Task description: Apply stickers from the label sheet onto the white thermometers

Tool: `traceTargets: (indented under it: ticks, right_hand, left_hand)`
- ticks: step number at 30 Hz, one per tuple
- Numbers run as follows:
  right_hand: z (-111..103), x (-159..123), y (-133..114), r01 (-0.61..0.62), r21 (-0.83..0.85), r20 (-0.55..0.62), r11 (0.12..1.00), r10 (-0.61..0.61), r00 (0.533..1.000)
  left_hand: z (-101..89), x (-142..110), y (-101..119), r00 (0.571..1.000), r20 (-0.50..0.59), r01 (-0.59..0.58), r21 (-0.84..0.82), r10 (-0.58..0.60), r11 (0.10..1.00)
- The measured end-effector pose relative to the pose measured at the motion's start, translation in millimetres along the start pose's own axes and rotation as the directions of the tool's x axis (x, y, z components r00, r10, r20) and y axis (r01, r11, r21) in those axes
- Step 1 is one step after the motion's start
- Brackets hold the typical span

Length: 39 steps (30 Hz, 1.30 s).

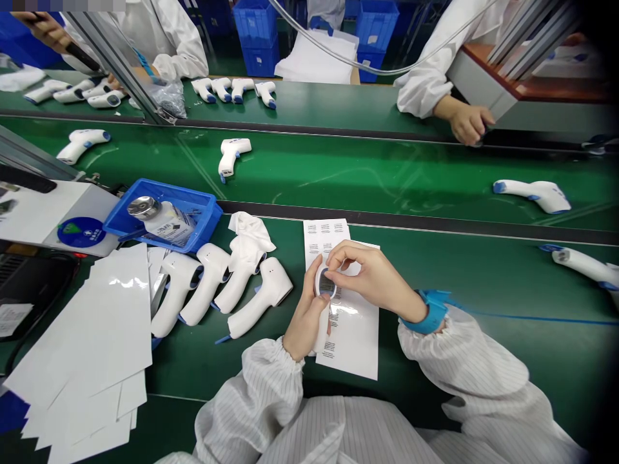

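Observation:
My left hand (309, 312) is wrapped round a white infrared thermometer (321, 328), its round end with a dark display turned up. Over that display, my right hand (370, 274) has thumb and index finger pinched together at the rim; whatever they hold is too small to make out. A blue wrist strap (432, 310) circles my right wrist. Beneath both hands lie label sheets (355, 345) printed with small black text. Several more white thermometers (261, 298) lie in a row left of my hands, one with a crumpled white cloth (250, 232) on it.
A blue tray (206, 225) holds a metal-topped bottle (167, 219). Fanned white sheets (106, 328) cover the left side. Beyond a dark rail, a green conveyor belt (338, 171) carries spaced thermometers. Across it are co-workers' sleeves and a hand (468, 122). A blue cord (522, 317) runs right.

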State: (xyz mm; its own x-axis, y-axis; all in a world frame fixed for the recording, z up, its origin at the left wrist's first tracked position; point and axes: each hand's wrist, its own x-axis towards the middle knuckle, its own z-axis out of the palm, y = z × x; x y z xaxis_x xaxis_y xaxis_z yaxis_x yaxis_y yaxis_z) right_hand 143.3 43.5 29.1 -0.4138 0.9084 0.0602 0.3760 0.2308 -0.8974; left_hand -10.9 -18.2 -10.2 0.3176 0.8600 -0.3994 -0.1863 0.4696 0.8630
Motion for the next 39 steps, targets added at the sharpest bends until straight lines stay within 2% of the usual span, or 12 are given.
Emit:
traceTargets:
  ticks: [8,12,15,19,22,26,29,31,34,36,37,39]
  right_hand:
    - [1.7,0.8,1.1,-0.022,0.013,-0.011,1.000,0.022,1.000]
    - [3.4,-2.0,1.0,-0.012,-0.051,-0.053,0.999,0.009,0.999]
    - [9.2,-8.3,3.4,0.004,-0.076,-0.112,0.997,-0.013,0.994]
    - [22.2,-16.2,11.7,0.066,-0.060,-0.106,0.996,-0.072,0.992]
    - [29.1,-16.6,17.7,0.081,-0.036,-0.179,0.996,-0.086,0.980]
    - [32.2,-13.3,19.6,0.041,-0.019,-0.269,0.999,-0.045,0.962]
    - [36.9,-15.0,15.3,0.000,0.100,-0.292,0.995,0.030,0.956]
    - [42.8,-19.3,7.9,-0.076,0.219,-0.247,0.973,0.131,0.960]
    - [50.1,-26.2,-7.8,-0.265,0.360,0.020,0.894,0.277,0.961]
    - [47.2,-25.6,-13.5,-0.313,0.350,0.182,0.883,0.263,0.947]
    - [41.9,-21.5,-12.4,-0.302,0.311,0.211,0.901,0.244,0.947]
    - [24.1,-1.7,-1.2,-0.241,0.166,0.162,0.956,0.215,0.963]
  left_hand:
    - [0.6,-0.7,-0.4,1.000,-0.004,0.002,-0.009,-0.002,1.000]
    - [0.0,-0.4,-0.9,1.000,-0.009,-0.002,-0.009,0.002,1.000]
    - [-0.3,0.3,-0.4,1.000,-0.017,-0.001,-0.017,0.000,1.000]
    - [0.4,1.2,-0.2,1.000,-0.024,0.003,-0.043,-0.004,0.999]
    - [2.0,0.7,-1.0,1.000,-0.022,0.004,-0.088,-0.006,0.996]
    - [4.1,-2.6,-0.1,1.000,-0.007,-0.002,-0.070,0.002,0.998]
    - [4.2,-5.7,3.3,0.997,-0.005,-0.083,0.019,0.083,0.996]
    - [3.8,-7.7,7.6,0.992,-0.008,-0.128,0.037,0.129,0.991]
    - [1.6,-10.9,19.0,0.971,0.002,-0.240,-0.078,0.241,0.968]
    - [-3.8,-12.8,31.9,0.939,0.057,-0.328,-0.145,0.339,0.934]
    - [-8.8,-13.5,40.7,0.928,0.099,-0.348,-0.111,0.359,0.931]
    - [-25.7,-13.1,64.9,0.943,0.145,-0.321,0.138,0.301,0.937]
